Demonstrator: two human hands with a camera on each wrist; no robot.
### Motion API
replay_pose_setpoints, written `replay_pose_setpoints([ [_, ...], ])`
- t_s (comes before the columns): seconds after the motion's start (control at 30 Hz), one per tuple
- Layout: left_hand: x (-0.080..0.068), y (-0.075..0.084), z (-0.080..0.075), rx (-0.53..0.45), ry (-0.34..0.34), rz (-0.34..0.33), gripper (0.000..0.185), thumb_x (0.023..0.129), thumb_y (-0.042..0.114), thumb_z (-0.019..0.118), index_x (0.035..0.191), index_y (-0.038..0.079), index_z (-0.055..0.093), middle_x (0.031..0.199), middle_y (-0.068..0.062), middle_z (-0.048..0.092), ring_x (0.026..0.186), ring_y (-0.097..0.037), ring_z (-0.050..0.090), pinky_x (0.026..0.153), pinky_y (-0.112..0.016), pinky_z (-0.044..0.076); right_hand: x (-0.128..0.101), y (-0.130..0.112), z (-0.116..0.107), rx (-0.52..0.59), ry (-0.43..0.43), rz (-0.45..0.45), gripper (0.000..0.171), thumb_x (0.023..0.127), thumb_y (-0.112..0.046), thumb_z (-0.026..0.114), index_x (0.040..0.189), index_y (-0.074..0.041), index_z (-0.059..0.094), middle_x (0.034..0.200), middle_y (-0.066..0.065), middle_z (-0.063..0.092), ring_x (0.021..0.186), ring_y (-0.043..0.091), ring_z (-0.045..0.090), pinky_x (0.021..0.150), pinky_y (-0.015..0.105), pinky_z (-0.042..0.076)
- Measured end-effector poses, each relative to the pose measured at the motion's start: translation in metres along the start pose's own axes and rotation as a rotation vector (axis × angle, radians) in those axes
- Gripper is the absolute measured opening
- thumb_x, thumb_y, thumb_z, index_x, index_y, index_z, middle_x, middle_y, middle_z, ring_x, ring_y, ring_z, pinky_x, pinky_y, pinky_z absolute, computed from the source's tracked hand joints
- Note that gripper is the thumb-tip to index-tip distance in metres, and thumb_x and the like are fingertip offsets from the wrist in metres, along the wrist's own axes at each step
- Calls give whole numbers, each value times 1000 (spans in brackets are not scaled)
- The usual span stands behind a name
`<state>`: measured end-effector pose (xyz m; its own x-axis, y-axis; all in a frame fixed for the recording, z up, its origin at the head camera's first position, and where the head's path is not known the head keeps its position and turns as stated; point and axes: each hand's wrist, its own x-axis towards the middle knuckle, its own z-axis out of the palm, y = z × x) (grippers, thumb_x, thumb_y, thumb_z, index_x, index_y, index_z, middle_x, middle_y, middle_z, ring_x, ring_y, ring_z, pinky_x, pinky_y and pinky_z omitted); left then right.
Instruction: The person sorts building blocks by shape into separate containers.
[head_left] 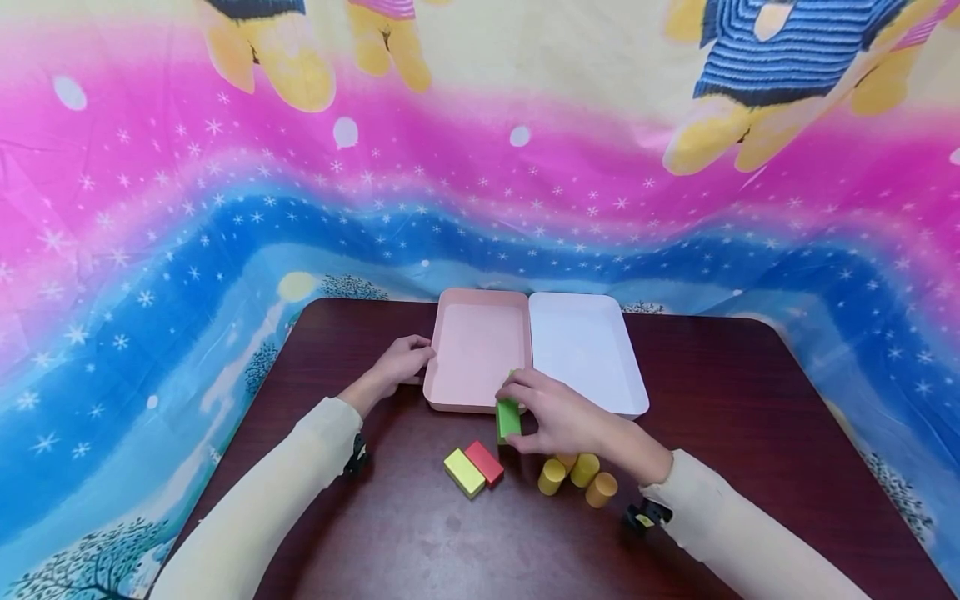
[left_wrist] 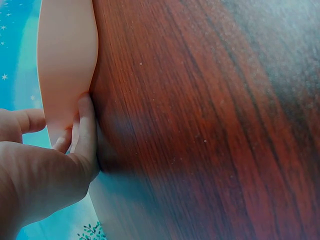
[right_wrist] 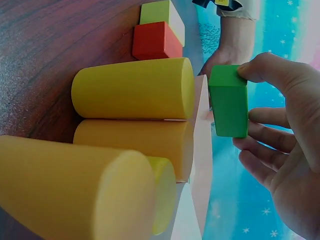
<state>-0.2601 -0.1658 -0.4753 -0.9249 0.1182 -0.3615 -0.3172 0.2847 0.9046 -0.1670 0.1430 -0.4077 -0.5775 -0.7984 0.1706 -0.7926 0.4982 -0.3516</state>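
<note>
My right hand (head_left: 562, 412) pinches a green rectangular block (head_left: 508, 423) between thumb and fingers, just over the near edge of the pink tray (head_left: 480, 350). In the right wrist view the block (right_wrist: 229, 110) is tilted, with the thumb on one end and fingertips on the other. My left hand (head_left: 405, 362) is at the left side of the pink tray. In the left wrist view its fingers (left_wrist: 87, 125) touch the tray's outer wall (left_wrist: 67, 50). A yellow block (head_left: 464, 473) and a red block (head_left: 484, 463) lie side by side in front of the tray.
Several upright cylinders, among them a yellow cylinder (head_left: 551, 477) and an orange cylinder (head_left: 602, 490), stand below the right wrist. The white tray (head_left: 585, 346) adjoins the pink tray's right side. A patterned cloth (head_left: 480, 192) hangs behind the dark wooden table (head_left: 720, 400).
</note>
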Motion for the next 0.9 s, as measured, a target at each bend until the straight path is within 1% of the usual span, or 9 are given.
replay_pose_setpoints([
  [0.2,0,1,0,1,6,-5,50,108,19,53,154,1,45,143,-22,59,131,-32,61,94,-44,62,2,4,1,46,11,13,50,86,-26,88,126,-5,68,120,3,60,100,22,64,80,20,58],
  [0.33,1,0,1,8,10,-5,50,109,19,53,155,1,45,144,-22,59,131,-32,61,94,-44,61,2,8,2,56,24,16,49,85,-25,87,125,-6,68,118,3,60,99,21,65,80,20,58],
  [0.47,1,-2,1,15,11,-6,50,109,20,53,155,1,45,144,-22,58,131,-32,61,94,-43,61,3,11,3,61,30,23,48,85,-26,87,125,-6,68,117,3,60,96,15,63,79,19,58],
  [0.6,1,-1,1,13,13,-4,51,108,20,53,155,1,45,144,-22,58,131,-32,61,95,-44,61,3,14,3,70,30,41,49,86,-25,87,126,-6,68,118,3,60,96,12,62,79,20,59],
  [0.77,0,0,0,14,15,-4,51,108,21,54,154,2,46,143,-21,59,130,-32,62,95,-44,61,3,18,5,81,22,56,49,86,-25,87,126,-4,68,119,5,60,98,19,64,79,25,61],
  [0.9,0,0,0,15,11,-4,51,108,20,53,155,2,46,142,-21,59,129,-31,62,95,-44,61,3,22,7,62,27,52,49,86,-26,87,126,-3,69,119,6,61,101,25,65,81,27,61],
])
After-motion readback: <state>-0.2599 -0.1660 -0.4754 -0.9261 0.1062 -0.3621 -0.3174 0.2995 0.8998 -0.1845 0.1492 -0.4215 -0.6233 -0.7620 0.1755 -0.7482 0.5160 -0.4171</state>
